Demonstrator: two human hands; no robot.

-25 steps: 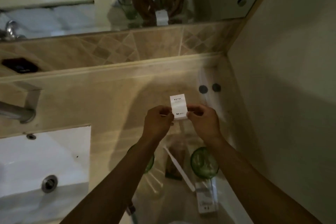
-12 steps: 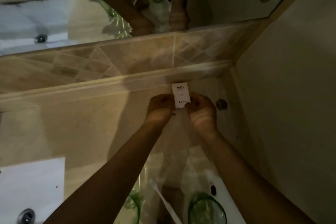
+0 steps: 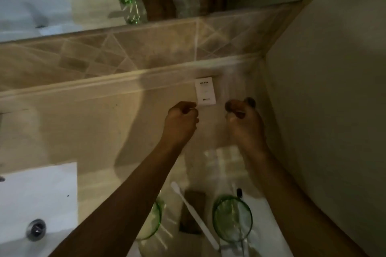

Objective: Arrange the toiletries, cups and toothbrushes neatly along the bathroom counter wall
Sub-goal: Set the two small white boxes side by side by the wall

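Toiletry box (image 3: 205, 91), white and printed, is seen just above centre of the frame, stood at the foot of the tiled wall (image 3: 146, 48), its long axis running up the frame. Just below it the left hand (image 3: 182, 118) is loosely curled, thumb at the box's lower left corner; contact cannot be told. The right hand (image 3: 243, 120) is curled and empty, clear of the box. Two green cups (image 3: 232, 218), a white toothbrush (image 3: 195, 214) and a dark packet (image 3: 193, 204) lie blurred at lower centre, partly hidden by the forearms.
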